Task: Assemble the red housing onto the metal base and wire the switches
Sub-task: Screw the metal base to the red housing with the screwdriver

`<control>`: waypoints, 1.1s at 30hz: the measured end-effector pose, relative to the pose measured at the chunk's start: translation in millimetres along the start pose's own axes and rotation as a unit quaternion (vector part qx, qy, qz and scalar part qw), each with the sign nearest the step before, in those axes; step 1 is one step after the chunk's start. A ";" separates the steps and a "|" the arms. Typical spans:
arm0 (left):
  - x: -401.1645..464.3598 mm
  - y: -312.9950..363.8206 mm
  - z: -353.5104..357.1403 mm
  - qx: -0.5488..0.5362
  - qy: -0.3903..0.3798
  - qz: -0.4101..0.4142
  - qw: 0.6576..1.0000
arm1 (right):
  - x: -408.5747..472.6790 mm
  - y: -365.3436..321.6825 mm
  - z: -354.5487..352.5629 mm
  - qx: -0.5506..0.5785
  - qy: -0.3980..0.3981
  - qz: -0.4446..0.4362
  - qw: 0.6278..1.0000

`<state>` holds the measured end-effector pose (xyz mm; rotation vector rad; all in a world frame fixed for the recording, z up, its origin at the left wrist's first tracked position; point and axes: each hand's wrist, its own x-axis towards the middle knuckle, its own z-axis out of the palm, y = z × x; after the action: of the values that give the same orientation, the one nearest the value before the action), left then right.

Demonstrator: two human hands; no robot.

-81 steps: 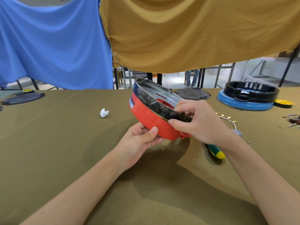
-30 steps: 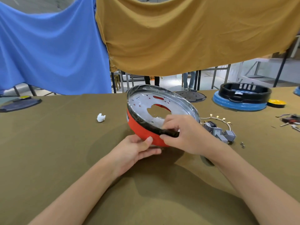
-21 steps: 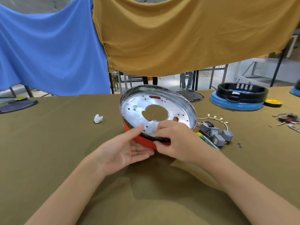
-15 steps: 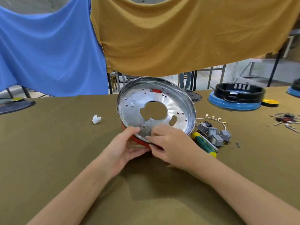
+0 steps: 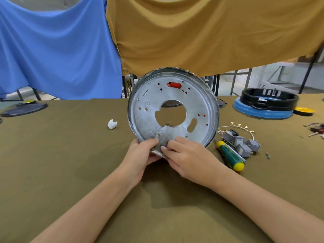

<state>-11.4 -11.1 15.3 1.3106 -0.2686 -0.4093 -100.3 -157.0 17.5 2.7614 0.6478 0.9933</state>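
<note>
The round metal base (image 5: 150, 118) stands almost upright on its lower edge, its silver face with a centre hole turned toward me. The red housing (image 5: 174, 84) sits behind it and shows only through the slots and small holes. My left hand (image 5: 140, 155) grips the bottom rim, thumb on the metal face. My right hand (image 5: 187, 155) pinches the same bottom rim beside it. Grey switches with wires (image 5: 240, 142) lie on the table to the right.
A green and yellow screwdriver (image 5: 229, 156) lies just right of my right hand. A white scrap (image 5: 112, 124) sits to the left. A black ring on a blue disc (image 5: 266, 104) stands far right. Blue and mustard cloths hang behind the table.
The assembly has been tipped up from a slanted side view to nearly upright, its metal face now toward me. Both hands slid down to the bottom rim.
</note>
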 end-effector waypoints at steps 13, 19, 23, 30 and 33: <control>-1.9 3.6 -1.1 0.014 0.004 0.023 1.000 | -6.2 4.1 -7.3 0.068 -0.014 0.035 0.997; -0.8 2.3 0.3 0.044 0.022 0.032 0.998 | -5.8 5.8 -9.2 0.238 0.042 0.204 0.949; -0.4 -2.1 5.3 0.088 0.030 0.064 0.994 | 8.1 4.6 -0.2 0.284 0.047 0.304 0.908; -5.0 -3.6 9.5 0.169 0.038 0.094 0.980 | 9.7 6.5 8.9 0.282 0.018 0.328 0.901; -4.9 -4.8 10.3 0.198 0.037 0.098 0.975 | 8.8 6.2 9.6 0.276 0.028 0.334 0.901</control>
<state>-20.8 -18.9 13.3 1.6678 -0.4281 -0.1410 -86.0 -158.6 16.8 3.5920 -0.0772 1.1320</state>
